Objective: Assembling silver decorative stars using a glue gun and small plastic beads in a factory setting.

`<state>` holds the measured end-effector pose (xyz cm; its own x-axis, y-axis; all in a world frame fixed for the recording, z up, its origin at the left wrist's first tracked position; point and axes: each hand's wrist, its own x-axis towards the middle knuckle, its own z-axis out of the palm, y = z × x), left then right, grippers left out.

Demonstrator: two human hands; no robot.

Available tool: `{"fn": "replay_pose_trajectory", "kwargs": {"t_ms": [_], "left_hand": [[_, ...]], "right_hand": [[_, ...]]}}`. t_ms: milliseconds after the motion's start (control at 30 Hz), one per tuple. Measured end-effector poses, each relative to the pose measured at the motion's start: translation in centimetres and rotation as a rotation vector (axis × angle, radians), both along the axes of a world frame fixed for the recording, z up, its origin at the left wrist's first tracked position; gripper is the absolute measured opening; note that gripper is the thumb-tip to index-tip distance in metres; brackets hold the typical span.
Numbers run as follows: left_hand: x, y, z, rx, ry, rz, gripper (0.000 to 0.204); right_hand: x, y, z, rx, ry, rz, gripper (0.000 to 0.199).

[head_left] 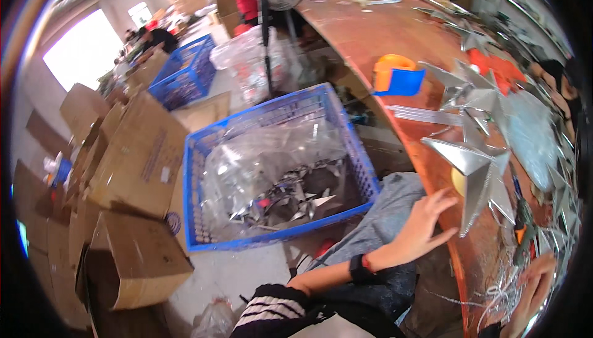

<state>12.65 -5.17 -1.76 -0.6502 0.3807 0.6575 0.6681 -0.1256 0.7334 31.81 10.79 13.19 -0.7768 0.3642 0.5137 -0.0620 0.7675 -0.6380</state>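
Note:
My left hand (425,225) reaches over the near edge of the table with its fingers spread, holding nothing. Just beyond its fingertips is a shiny silver star (480,164) with folded points. More silver stars (472,91) lie behind that one. At the lower right, my right hand (536,283) has its fingers stretched out beside a tangle of thin silvery cord (497,295); nothing shows in its grip. A dark-handled tool with an orange part (523,223) lies just beyond this hand. Part of a round yellow thing (458,182) shows behind the nearest star.
A blue plastic crate (281,239) lined with clear plastic holds silver scraps left of the table (364,35). Cardboard boxes (139,257) crowd the left side. An orange-and-blue roll (396,77) stands on the table. At the far right another person's hand (550,84) shows.

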Motion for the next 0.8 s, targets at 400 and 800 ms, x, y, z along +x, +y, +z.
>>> {"fn": "replay_pose_trajectory", "kwargs": {"t_ms": [400,800], "left_hand": [[0.2,5.7,0.6,0.501,-0.337,-0.06,0.044],[-6.5,5.0,2.4,0.548,-0.468,-0.192,0.034]], "right_hand": [[-0.1,0.9,0.5,0.022,-0.062,-0.049,0.021],[0.9,1.3,0.5,0.037,-0.081,-0.097,0.027]]}}
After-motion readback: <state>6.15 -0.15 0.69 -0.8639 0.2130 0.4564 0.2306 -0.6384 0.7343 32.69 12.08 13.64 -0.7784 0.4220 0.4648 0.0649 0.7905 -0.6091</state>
